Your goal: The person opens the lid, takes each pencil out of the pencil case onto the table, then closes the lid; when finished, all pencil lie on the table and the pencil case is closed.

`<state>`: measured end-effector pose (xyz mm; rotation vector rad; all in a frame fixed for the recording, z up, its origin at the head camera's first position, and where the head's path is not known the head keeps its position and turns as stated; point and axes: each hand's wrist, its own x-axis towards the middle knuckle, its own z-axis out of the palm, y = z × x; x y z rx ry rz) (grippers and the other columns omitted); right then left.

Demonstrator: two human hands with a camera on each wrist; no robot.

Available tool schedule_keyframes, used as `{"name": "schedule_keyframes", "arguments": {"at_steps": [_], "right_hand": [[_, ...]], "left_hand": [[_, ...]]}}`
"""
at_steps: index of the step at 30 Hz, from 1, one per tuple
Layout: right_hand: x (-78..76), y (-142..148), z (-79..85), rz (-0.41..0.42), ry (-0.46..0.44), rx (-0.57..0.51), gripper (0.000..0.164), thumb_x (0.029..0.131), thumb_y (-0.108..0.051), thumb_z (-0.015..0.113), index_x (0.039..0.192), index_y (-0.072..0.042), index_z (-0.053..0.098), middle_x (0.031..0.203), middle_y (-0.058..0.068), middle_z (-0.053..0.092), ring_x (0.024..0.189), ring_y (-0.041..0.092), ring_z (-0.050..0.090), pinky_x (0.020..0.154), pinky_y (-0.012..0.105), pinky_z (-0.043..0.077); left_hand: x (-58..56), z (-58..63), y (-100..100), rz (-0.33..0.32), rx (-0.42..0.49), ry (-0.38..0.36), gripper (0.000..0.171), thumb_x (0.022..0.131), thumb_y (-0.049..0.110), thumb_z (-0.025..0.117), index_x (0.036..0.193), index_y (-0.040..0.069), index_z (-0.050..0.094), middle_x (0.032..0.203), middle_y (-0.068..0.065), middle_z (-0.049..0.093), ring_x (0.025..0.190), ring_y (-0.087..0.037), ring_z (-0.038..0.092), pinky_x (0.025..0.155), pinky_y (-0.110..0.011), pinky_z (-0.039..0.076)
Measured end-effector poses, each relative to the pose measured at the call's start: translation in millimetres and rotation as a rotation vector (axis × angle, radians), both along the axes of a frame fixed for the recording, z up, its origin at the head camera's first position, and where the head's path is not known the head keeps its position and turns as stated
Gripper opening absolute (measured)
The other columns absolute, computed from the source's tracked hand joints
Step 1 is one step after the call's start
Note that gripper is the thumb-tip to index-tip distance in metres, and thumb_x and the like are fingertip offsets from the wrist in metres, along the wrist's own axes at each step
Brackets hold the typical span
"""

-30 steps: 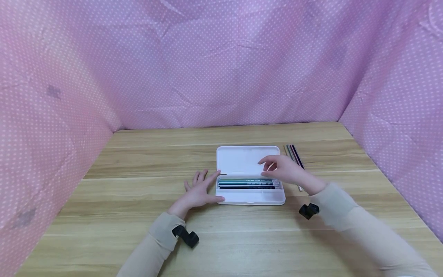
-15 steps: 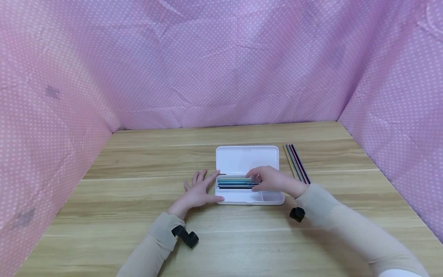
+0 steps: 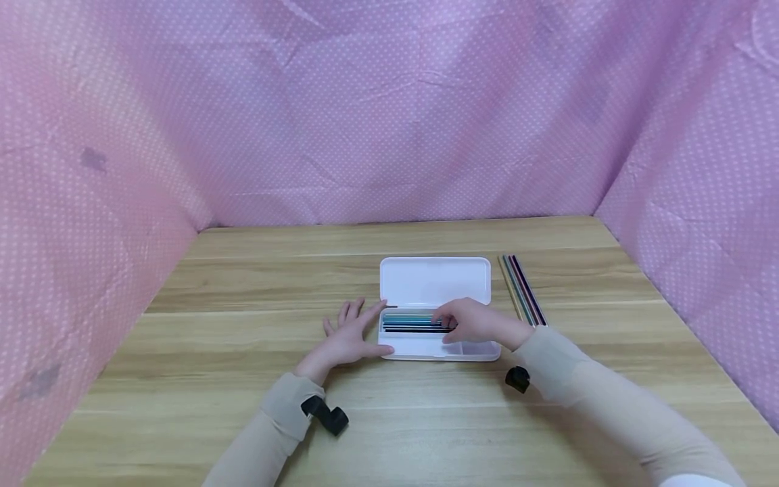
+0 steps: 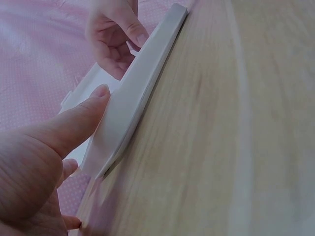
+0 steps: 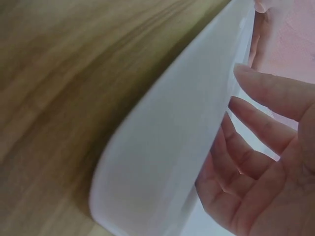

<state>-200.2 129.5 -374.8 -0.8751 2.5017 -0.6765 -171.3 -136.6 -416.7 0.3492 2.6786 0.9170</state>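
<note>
A white pencil case (image 3: 420, 348) lies on the table, its lid (image 3: 420, 281) folded back away from the person. Several blue-green and dark pencils (image 3: 410, 323) lie lengthwise in its long compartment. My left hand (image 3: 347, 341) has its fingers spread at the case's left end, with the thumb at the near corner and the index finger by the hinge. My right hand (image 3: 475, 321) reaches into the case over the right part of the pencils, hiding their ends. In the right wrist view its fingers (image 5: 241, 152) dip loosely bent behind the case wall, the thumb apart from them.
Right of the case, several pencils (image 3: 523, 291) lie side by side, slanting on the wooden table (image 3: 402, 419); the right wrist overlaps their near ends. Pink dotted cloth (image 3: 389, 115) hangs behind and at both sides.
The right hand has moved left and down from over the lid's right side onto the pencils in the case, uncovering more of the loose pencils. The left hand has stayed put.
</note>
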Motion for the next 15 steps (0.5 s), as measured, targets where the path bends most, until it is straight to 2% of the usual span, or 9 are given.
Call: {"name": "schedule_keyframes", "arguments": {"at_steps": [8,15], "right_hand": [[-1.3,-1.2,-7.1,-0.031,0.051,-0.009,0.023,0.081,0.0,0.07,0.103,-0.004,0.068,0.077,-0.001,0.059,0.072,0.01,0.05,0.07,0.026,0.045],[-1.9,-1.4,-11.0,-0.039,0.042,0.005,0.026,0.082,0.001,0.068,0.107,-0.004,0.066,0.072,-0.004,0.057,0.068,0.009,0.049,0.068,0.024,0.045]], "left_hand": [[-1.6,-1.3,0.7,-0.001,0.0,-0.001,0.089,0.076,0.047,0.075,0.149,0.032,0.027,0.157,-0.019,0.006,0.142,-0.045,-0.009,0.098,-0.075,-0.014],[-0.7,-1.6,1.0,-0.002,-0.005,-0.002,0.09,0.076,0.047,0.075,0.15,0.033,0.025,0.158,-0.019,0.005,0.142,-0.044,-0.008,0.098,-0.074,-0.015]]}}
